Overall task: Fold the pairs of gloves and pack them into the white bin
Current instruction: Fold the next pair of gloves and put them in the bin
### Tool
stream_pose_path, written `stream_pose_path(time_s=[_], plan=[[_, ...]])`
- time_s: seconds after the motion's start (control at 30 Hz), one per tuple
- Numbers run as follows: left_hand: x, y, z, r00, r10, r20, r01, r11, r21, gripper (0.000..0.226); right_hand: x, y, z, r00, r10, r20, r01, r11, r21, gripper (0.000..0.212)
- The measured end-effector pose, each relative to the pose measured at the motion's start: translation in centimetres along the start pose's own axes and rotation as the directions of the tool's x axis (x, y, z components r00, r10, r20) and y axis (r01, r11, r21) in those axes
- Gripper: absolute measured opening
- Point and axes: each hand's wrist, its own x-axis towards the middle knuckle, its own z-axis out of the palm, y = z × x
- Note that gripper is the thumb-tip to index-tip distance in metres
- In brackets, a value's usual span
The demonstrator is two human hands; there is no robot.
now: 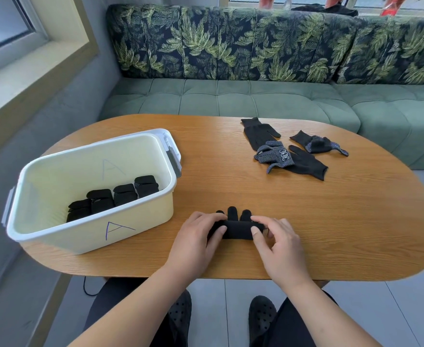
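A black glove pair [237, 227] lies rolled on the wooden table [231, 191] near its front edge, three fingertips poking out beyond the roll. My left hand [195, 242] grips its left end and my right hand [279, 246] pinches its right end. The white bin [90, 229], marked "A", stands at the left and holds several folded black glove bundles [120, 196] in a row. Loose black gloves [284, 151], some with white dots, lie spread at the far right of the table.
A green sofa [231, 96] with leaf-print cushions runs behind the table. The bin's lid [173, 146] sits under and behind the bin. My legs and black shoes show below the table edge. A window sill is at the far left.
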Motion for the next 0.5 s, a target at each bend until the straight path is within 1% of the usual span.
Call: stream_pose_path(time_s=[0.1, 0.17, 0.2, 0.27, 0.33, 0.37, 0.43, 0.5], plan=[[0.2, -0.3, 0.1, 0.999, -0.015, -0.04, 0.016, 1.0, 0.017, 0.032, 0.3, 0.2, 0.2, 1.0, -0.001, 0.001, 0.001, 0.998, -0.057, 0.028], [0.2, -0.2, 0.1, 0.996, -0.002, -0.084, 0.007, 0.998, 0.059, 0.034, 0.4, 0.2, 0.3, 0.999, 0.031, -0.02, -0.032, 0.998, -0.051, 0.03], [0.1, 0.0, 0.1, 0.994, 0.034, -0.104, -0.024, 0.995, 0.098, 0.034, 0.4, 0.2, 0.3, 0.998, 0.053, -0.031, -0.054, 0.998, -0.035, 0.029], [-0.2, 0.3, 0.3, 0.977, 0.179, -0.113, -0.157, 0.971, 0.182, 0.032, 0.5, 0.3, 0.5, 0.994, 0.088, -0.058, -0.088, 0.996, -0.008, 0.028], [-0.5, 0.5, 0.7, 0.935, 0.35, -0.052, -0.327, 0.911, 0.253, 0.031, 0.6, 0.3, 0.5, 0.991, 0.104, -0.087, -0.103, 0.995, 0.014, 0.025], [-0.6, 0.5, 0.9, 0.912, 0.411, -0.002, -0.394, 0.875, 0.281, 0.031, 0.6, 0.3, 0.5, 0.99, 0.107, -0.097, -0.105, 0.994, 0.023, 0.024], [-0.8, 0.3, 1.4, 0.887, 0.456, 0.078, -0.456, 0.833, 0.314, 0.031, 0.5, 0.3, 0.5, 0.989, 0.106, -0.106, -0.104, 0.994, 0.024, 0.024], [-0.7, 0.3, 1.5, 0.899, 0.427, 0.1, -0.435, 0.84, 0.324, 0.035, 0.4, 0.3, 0.5, 0.99, 0.094, -0.101, -0.093, 0.996, 0.015, 0.025]])
